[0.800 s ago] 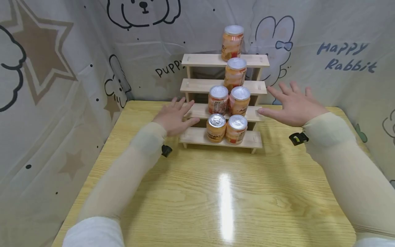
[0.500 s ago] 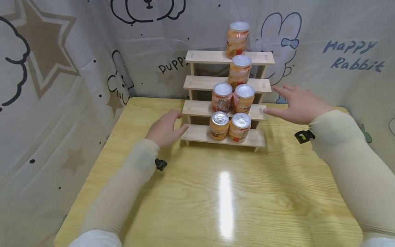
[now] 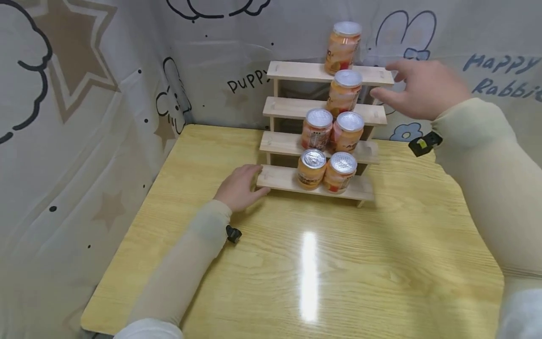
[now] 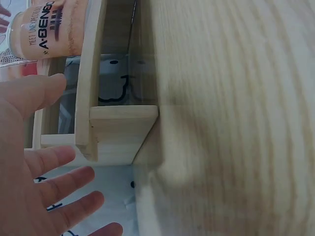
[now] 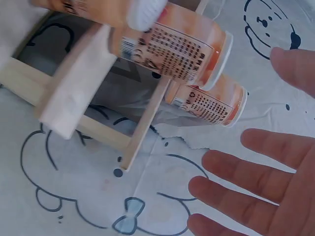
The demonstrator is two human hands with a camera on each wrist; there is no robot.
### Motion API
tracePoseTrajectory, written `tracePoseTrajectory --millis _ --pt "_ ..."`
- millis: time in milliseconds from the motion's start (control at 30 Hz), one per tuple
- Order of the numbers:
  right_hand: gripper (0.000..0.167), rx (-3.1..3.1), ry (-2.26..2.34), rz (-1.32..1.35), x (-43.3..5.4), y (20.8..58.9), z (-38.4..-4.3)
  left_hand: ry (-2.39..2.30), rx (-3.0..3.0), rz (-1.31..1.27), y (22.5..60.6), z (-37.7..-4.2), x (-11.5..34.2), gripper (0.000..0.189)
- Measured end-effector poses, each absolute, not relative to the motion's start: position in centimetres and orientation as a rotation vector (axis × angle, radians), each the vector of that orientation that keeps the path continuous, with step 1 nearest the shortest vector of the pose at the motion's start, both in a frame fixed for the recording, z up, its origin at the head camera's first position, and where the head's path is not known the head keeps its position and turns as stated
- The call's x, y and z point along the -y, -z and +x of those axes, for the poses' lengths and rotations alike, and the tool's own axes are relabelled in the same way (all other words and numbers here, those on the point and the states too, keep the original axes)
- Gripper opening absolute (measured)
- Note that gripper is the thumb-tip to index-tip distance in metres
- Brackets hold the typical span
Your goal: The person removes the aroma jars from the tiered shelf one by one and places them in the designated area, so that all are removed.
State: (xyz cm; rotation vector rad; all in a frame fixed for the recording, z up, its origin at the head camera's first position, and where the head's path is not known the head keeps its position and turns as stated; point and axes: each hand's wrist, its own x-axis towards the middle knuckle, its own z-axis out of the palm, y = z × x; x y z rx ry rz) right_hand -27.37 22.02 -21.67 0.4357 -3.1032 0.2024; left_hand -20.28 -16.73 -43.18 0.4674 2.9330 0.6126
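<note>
A four-step wooden rack (image 3: 281,176) bears several orange cans with silver lids: a single can (image 3: 342,52) on the top step, another can (image 3: 344,96) on the step below, and pairs on the lower two. My left hand (image 3: 240,187) is at the left end of the lowest step, fingers spread and holding nothing; the left wrist view shows thumb and fingers around the step's end. My right hand (image 3: 427,89) hovers by the right end of the top step, thumb apart from the fingers. In the right wrist view nothing lies between these fingers (image 5: 236,172).
The rack stands toward the back of a yellow wood-grain table (image 3: 338,273). Behind and to the left hangs a pale cloth (image 3: 228,52) with cartoon drawings. A small black wrist device (image 3: 425,143) sits below my right wrist, and a similar device (image 3: 233,234) at the left.
My left hand has drawn back and down from the third step's level to the lowest step's end. My right hand has risen toward the top step. The cans keep their places on the rack.
</note>
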Motion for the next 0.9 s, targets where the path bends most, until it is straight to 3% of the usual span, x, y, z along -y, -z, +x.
tracePoseTrajectory --millis 200,533,767,900 --pt "0.087 3.021 -0.304 0.322 -22.1 19.9 -29.5 -0.602 -2.940 0.500 42.8 -21.3 16.2 0.075" --pt "0.099 3.076 -0.484 0.192 -21.1 21.0 -33.8 -0.552 -2.936 0.508 43.4 -20.7 16.4 0.070" --pt "0.110 3.132 -0.549 0.162 -17.8 20.4 -36.3 -0.631 -2.977 0.422 44.0 -20.5 16.2 0.065" --pt "0.108 3.116 -0.591 0.152 -16.1 20.0 -37.4 -0.673 -2.994 0.402 44.1 -20.6 16.4 0.064"
